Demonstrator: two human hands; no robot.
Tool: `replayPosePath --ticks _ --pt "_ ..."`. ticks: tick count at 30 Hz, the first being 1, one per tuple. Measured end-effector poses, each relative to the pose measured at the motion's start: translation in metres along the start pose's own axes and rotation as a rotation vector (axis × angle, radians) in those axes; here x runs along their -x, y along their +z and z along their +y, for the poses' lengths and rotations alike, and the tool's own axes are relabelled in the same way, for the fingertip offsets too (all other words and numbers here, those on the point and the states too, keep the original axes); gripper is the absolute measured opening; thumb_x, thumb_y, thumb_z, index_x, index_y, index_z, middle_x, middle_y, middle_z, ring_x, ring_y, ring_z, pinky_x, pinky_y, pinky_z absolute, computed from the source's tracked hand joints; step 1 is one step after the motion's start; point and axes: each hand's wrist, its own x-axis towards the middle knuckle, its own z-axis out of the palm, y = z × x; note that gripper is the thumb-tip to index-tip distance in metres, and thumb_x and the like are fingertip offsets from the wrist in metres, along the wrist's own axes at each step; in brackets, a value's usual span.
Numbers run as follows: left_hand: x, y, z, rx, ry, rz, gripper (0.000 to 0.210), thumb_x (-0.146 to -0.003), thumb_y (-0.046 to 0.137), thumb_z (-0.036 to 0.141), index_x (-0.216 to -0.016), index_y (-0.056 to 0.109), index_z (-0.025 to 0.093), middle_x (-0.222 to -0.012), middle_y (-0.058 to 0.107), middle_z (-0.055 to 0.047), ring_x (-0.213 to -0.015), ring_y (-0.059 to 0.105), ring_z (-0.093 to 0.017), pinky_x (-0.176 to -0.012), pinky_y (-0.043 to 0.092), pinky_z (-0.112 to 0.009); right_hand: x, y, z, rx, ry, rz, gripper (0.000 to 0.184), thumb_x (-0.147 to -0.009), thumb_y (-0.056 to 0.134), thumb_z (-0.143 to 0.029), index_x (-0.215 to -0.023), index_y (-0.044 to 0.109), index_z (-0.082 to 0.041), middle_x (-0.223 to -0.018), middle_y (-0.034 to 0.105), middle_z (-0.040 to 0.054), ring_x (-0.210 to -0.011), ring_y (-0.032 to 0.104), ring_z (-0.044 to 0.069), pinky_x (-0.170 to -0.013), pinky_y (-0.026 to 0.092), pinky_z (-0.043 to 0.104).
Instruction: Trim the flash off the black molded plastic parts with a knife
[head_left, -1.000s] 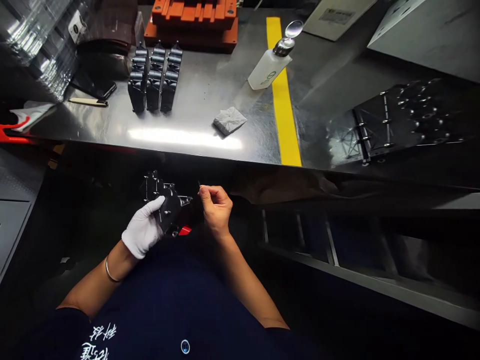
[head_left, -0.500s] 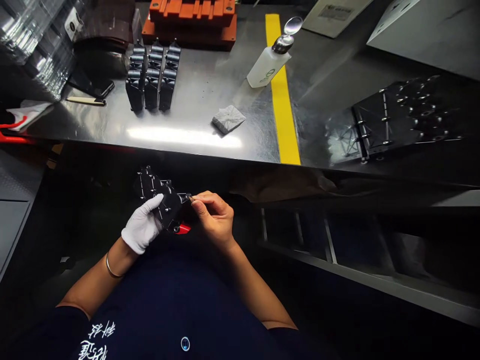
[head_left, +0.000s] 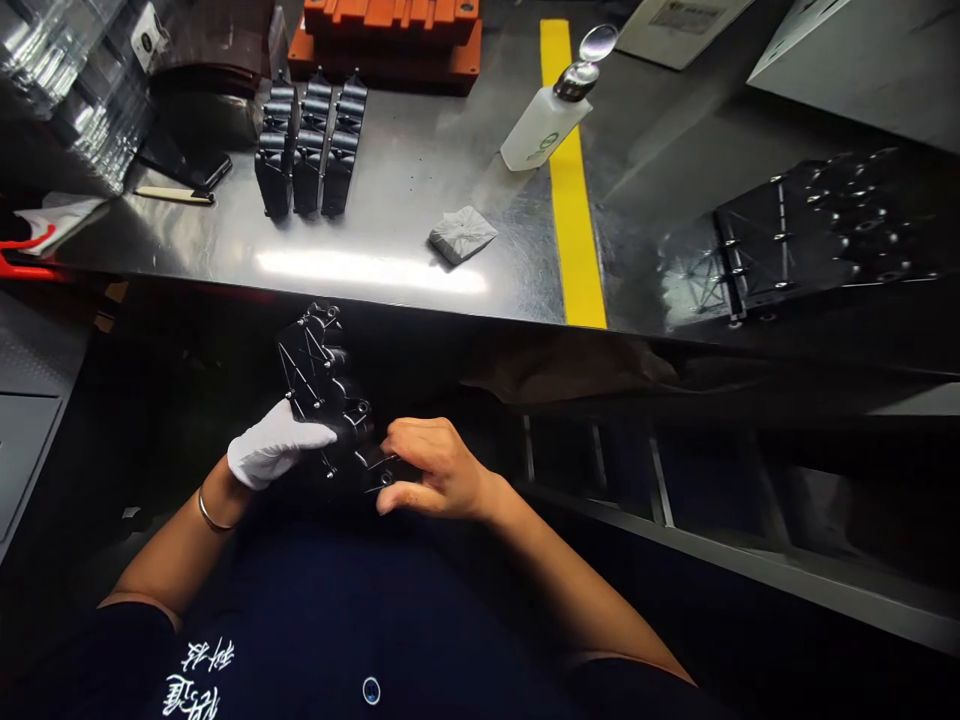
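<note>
My left hand (head_left: 274, 445), in a white glove, grips a black moulded part (head_left: 311, 365) near its middle, below the bench edge. The part has a ribbed flat face, rounded lobes along one side and small shiny pegs. Bare, my right hand (head_left: 439, 470) has its thumb and curled fingers on either side of the part's lower right end. That end lies between them, partly hidden in shadow. Three similar black parts (head_left: 309, 150) stand side by side on the metal bench (head_left: 420, 140).
A grey wrapped block (head_left: 463, 235) and a white dispenser bottle (head_left: 544, 130) with its lid up stand near a yellow tape strip (head_left: 577, 230). An orange fixture (head_left: 386, 60) is behind. More black parts (head_left: 825, 230) lie right; a pen-like tool (head_left: 174, 195) lies left.
The black part has turned, its far end swinging upward and its near end down to the right. My right hand has moved lower, its pinch opening around that end. The red item underneath is out of sight.
</note>
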Motion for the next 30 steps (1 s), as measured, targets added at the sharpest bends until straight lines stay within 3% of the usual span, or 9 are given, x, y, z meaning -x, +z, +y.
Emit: replayPosePath --ticks 3,9,14,18,22,25,30 --pt "-0.001 0.001 -0.004 0.028 0.005 0.01 0.036 -0.061 0.08 0.021 -0.095 0.071 0.014 -0.093 0.073 -0.007 -0.082 0.068 -0.023 -0.076 0.053 -0.032 -0.002 0.0 0.002 0.062 -0.031 0.015 0.05 -0.084 0.054 -0.057 -0.054 0.046 -0.017 -0.048 0.039 -0.0038 -0.047 0.034 0.008 -0.046 0.026 0.023" --pt "-0.001 0.002 -0.01 0.109 -0.028 0.05 0.038 -0.061 0.081 0.022 -0.096 0.071 0.014 -0.089 0.073 -0.006 -0.079 0.069 -0.021 -0.074 0.055 -0.031 -0.002 0.001 0.006 0.215 -0.039 0.132 0.051 -0.084 0.05 -0.061 -0.059 0.05 -0.016 -0.051 0.046 -0.0012 -0.049 0.04 0.009 -0.047 0.027 0.024" --pt "-0.001 0.002 -0.017 0.181 -0.052 0.116 0.036 -0.062 0.081 0.022 -0.095 0.07 0.014 -0.085 0.073 -0.004 -0.074 0.068 -0.019 -0.072 0.055 -0.029 -0.004 -0.001 0.005 0.292 -0.083 0.146 0.053 -0.087 0.048 -0.057 -0.053 0.045 -0.017 -0.047 0.04 -0.0029 -0.047 0.035 0.007 -0.046 0.024 0.024" --pt "-0.002 0.002 -0.025 0.229 -0.043 0.125 0.037 -0.062 0.081 0.022 -0.097 0.07 0.013 -0.091 0.073 -0.006 -0.08 0.069 -0.021 -0.075 0.055 -0.031 -0.004 -0.001 0.005 0.349 -0.031 0.176 0.054 -0.086 0.044 -0.063 -0.057 0.049 -0.016 -0.051 0.044 -0.0013 -0.049 0.038 0.008 -0.047 0.026 0.024" --pt "-0.001 0.002 -0.028 0.249 -0.027 0.124 0.034 -0.065 0.079 0.023 -0.097 0.069 0.013 -0.095 0.073 -0.006 -0.084 0.069 -0.021 -0.079 0.055 -0.032 -0.004 0.0 0.004 0.372 -0.041 0.146 0.056 -0.09 0.042 -0.058 -0.052 0.044 -0.017 -0.049 0.041 -0.0018 -0.048 0.034 0.008 -0.047 0.023 0.025" --pt "0.0 0.001 -0.023 0.217 0.007 0.101 0.045 -0.063 0.08 0.022 -0.106 0.068 0.015 -0.098 0.072 -0.005 -0.089 0.068 -0.022 -0.084 0.053 -0.033 -0.005 -0.002 0.003 0.312 -0.038 0.122 0.053 -0.086 0.046 -0.061 -0.055 0.047 -0.017 -0.051 0.042 -0.0022 -0.049 0.036 0.008 -0.048 0.025 0.024" --pt "0.0 -0.001 -0.01 0.1 0.048 -0.014 0.055 -0.061 0.081 0.02 -0.114 0.065 0.017 -0.105 0.071 -0.008 -0.1 0.065 -0.029 -0.089 0.051 -0.039 -0.009 -0.008 0.001 0.193 -0.035 -0.044 0.054 -0.081 0.051 -0.063 -0.054 0.043 -0.017 -0.051 0.038 -0.0042 -0.048 0.033 0.007 -0.046 0.023 0.023"
